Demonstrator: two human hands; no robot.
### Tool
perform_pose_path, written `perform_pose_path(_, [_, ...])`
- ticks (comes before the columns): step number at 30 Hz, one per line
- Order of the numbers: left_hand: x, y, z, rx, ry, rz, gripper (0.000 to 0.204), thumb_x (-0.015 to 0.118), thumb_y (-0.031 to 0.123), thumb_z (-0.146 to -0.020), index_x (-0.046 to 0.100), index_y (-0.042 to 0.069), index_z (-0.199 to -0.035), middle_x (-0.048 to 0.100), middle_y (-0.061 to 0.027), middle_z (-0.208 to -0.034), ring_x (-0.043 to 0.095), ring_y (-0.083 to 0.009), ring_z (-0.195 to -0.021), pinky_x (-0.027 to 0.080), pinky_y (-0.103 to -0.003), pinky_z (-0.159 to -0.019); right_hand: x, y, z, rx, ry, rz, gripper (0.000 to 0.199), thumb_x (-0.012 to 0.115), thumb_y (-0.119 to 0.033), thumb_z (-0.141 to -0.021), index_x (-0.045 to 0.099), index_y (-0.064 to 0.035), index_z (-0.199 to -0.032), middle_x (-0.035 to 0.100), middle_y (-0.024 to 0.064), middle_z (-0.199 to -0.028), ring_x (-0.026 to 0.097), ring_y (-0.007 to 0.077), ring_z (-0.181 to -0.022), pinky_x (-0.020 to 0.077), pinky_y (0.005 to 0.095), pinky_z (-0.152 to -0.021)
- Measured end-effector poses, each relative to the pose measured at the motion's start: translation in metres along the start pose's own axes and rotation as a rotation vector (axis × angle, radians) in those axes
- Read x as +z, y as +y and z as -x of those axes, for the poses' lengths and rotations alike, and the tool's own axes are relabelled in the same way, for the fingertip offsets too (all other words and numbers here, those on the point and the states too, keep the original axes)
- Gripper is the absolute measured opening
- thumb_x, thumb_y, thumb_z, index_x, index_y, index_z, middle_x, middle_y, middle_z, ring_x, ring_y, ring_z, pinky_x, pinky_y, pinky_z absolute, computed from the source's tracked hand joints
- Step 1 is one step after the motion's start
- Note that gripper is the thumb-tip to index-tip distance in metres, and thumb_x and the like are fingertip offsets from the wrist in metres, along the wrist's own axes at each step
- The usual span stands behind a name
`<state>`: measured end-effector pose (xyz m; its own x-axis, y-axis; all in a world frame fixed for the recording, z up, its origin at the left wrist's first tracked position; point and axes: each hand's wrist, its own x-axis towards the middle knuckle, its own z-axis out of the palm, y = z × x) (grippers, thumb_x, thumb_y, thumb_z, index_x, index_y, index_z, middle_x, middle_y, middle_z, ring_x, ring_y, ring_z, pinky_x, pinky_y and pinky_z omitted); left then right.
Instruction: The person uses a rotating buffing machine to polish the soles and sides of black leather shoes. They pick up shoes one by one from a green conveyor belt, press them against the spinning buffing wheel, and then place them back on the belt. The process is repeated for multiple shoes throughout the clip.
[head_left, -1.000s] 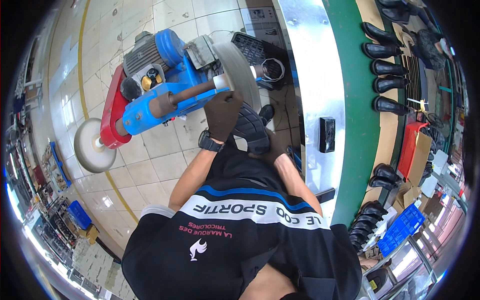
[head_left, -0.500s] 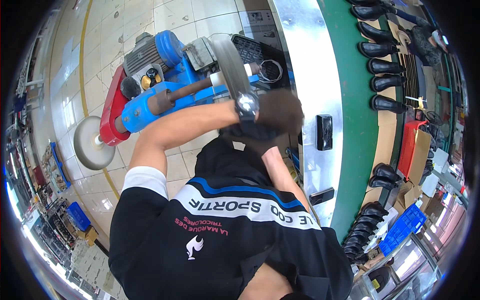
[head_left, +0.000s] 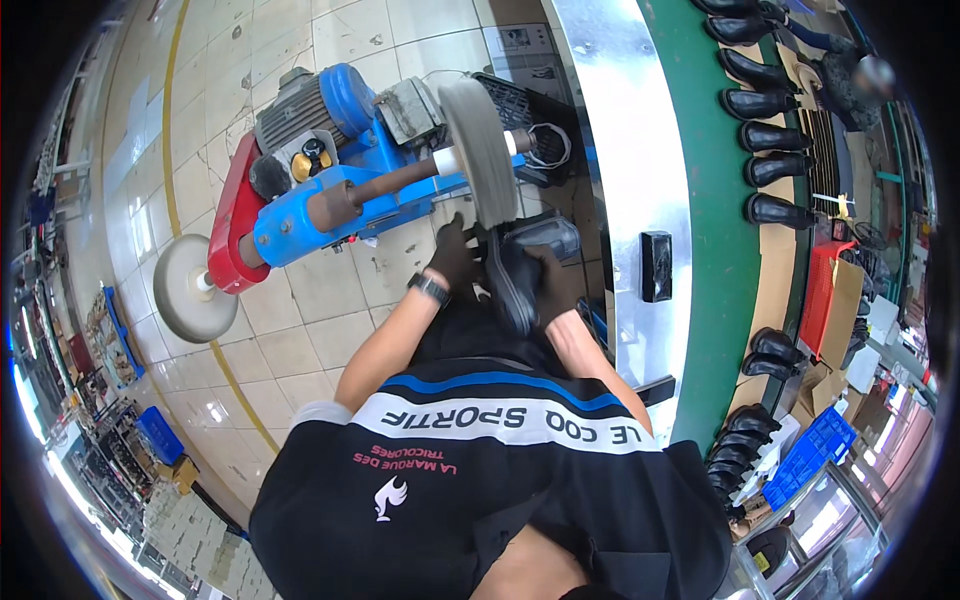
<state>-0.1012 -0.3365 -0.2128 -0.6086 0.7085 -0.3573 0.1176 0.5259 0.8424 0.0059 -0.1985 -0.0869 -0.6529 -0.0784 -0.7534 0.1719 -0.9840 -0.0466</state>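
Half a second ago the left arm was raised across the body with its gloved hand up near the wheel on the right; now that arm has dropped back and the left hand (head_left: 455, 255) sits lower, its dark glove clasped on the near end of the black shoe (head_left: 515, 275). The shoe itself has come down from beside the wheel's right face to just under the buffing wheel (head_left: 478, 150), close to its lower rim; whether it touches the rim cannot be told.

At the far left a pale round polishing disc (head_left: 187, 287) stands on the end of the blue polishing machine (head_left: 330, 200), whose shaft runs right to the grey wheel. The shoe is dark, glossy on its upper side, with the sole edge turned toward the person, held between both hands above the tiled floor. The right hand (head_left: 555, 285), also gloved, grips its other side. Further right, black boots (head_left: 770, 160) line a green conveyor (head_left: 715, 250).
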Motion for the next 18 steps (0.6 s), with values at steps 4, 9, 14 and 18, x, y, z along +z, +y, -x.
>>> perform_pose_path(4, [0.047,-0.093,-0.08,-0.09,0.125,0.985,0.031,0.038,0.02,-0.105,0.055,0.003,-0.126,0.066,-0.0102,-0.113,0.063,-0.0214,-0.103,0.051,-0.037,-0.092,-0.006,0.018,-0.056,-0.093,0.045,-0.025,0.035,0.063,-0.023,-0.082,0.062,-0.0024,-0.11,0.069,0.0133,-0.102,0.067,0.0277,-0.09,0.0547,0.0406,-0.086])
perform_pose_path(9, [0.03,-0.119,-0.033,-0.41,-0.1,1.49,0.045,0.044,0.039,-0.1,0.062,0.001,-0.118,0.068,-0.0157,-0.113,0.065,-0.0243,-0.103,0.051,-0.038,-0.094,-0.011,0.026,-0.047,0.01,0.118,0.147,0.034,0.065,-0.02,-0.082,0.062,-0.0023,-0.111,0.069,0.0113,-0.105,0.067,0.0238,-0.094,0.0533,0.0339,-0.088])
perform_pose_path(14, [0.0,-0.01,0.049,-0.274,0.348,1.002,0.039,0.052,0.03,-0.097,0.06,-0.001,-0.119,0.067,-0.0142,-0.111,0.064,-0.0271,-0.103,0.049,-0.04,-0.093,-0.015,0.004,-0.014,0.192,0.063,0.495,0.048,0.073,-0.025,-0.078,0.06,-0.0011,-0.118,0.066,0.0105,-0.111,0.064,0.0194,-0.097,0.0506,0.031,-0.089])
perform_pose_path(18, [-0.024,0.049,0.07,-0.091,0.554,-0.041,0.044,0.066,0.023,-0.086,0.056,-0.003,-0.12,0.063,-0.0177,-0.114,0.061,-0.0303,-0.105,0.047,-0.038,-0.092,-0.002,-0.013,0.028,-0.095,0.075,1.284,0.104,0.083,-0.04,-0.067,0.031,0.0069,-0.144,0.057,0.0237,-0.129,0.06,0.0303,-0.113,0.045,0.0337,-0.099])
